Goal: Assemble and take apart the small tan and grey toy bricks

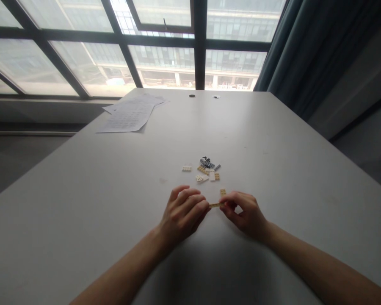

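My left hand [184, 212] and my right hand [245, 212] meet low over the table, gripping a thin tan building-block plate [215, 205] from its two ends. Fingers hide both ends of it. Just beyond my right fingertips lies a small tan studded plate [222, 192]. Farther off is a loose pile of toy bricks: dark grey and black pieces [206, 162] at the back, a tan plate [202, 170], a smooth white piece [212, 176] and another small tan plate [217, 176] in front. A white studded plate [186, 168] sits apart on the left.
The white table [288, 169] stretches away to a large window [165, 63]. Printed paper sheets [130, 113] overlap its far left edge. Two round fittings, one a dark grommet [192, 96], are set near the back edge. A dark curtain [292, 55] hangs at the right.
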Motion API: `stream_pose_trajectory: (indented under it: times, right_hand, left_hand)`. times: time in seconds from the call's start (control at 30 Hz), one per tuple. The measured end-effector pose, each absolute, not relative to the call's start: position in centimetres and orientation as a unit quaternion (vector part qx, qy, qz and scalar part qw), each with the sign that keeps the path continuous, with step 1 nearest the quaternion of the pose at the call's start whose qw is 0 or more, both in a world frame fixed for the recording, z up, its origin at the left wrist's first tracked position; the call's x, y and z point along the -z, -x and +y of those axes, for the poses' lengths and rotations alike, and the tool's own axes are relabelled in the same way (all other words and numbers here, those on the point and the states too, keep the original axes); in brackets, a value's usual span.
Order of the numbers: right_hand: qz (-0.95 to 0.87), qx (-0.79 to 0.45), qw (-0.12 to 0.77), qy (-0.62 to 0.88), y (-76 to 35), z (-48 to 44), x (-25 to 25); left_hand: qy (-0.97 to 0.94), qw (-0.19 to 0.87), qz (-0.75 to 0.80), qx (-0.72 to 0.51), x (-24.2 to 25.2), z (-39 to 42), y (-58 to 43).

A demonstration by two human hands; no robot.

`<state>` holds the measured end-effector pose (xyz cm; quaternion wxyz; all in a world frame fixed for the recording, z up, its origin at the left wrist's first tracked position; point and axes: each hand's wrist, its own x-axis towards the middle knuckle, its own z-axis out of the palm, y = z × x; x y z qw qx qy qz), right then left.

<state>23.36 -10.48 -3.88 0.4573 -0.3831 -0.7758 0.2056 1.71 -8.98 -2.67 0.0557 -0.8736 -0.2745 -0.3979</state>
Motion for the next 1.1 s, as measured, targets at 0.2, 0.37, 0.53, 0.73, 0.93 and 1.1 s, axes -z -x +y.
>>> stream_pose_trajectory:
  times: [0.2,0.37,0.53,0.73,0.93,1.1]
  right_hand:
    - [-0.776,-0.209,0.454,0.386,-23.50,-10.52,3.96]
    - [-0.779,-0.210,0.449,0.384,-23.51,-10.61,3.70]
    - [-0.781,-0.199,0.446,0.390,-23.39,-10.45,3.53]
    - [-0.779,-0.217,0.436,0.396,-23.34,-10.28,3.66]
    - [-0.796,-0.211,0.418,0.384,-23.39,-10.39,3.73]
    - [-0.825,-0.187,0.401,0.350,-23.31,-10.51,3.76]
  left_hand:
    - [0.875,0.054,-0.273,0.396,2.55,-8.98,-1.80]
    - [0.872,0.061,-0.278,0.399,2.61,-8.95,-1.80]
    - [0.865,0.071,-0.279,0.410,2.44,-8.96,-1.89]
    - [0.860,0.079,-0.287,0.414,2.35,-8.92,-1.85]
    - [0.860,0.060,-0.297,0.411,2.55,-8.86,-1.75]
    - [0.862,0.057,-0.298,0.406,2.71,-8.80,-1.67]
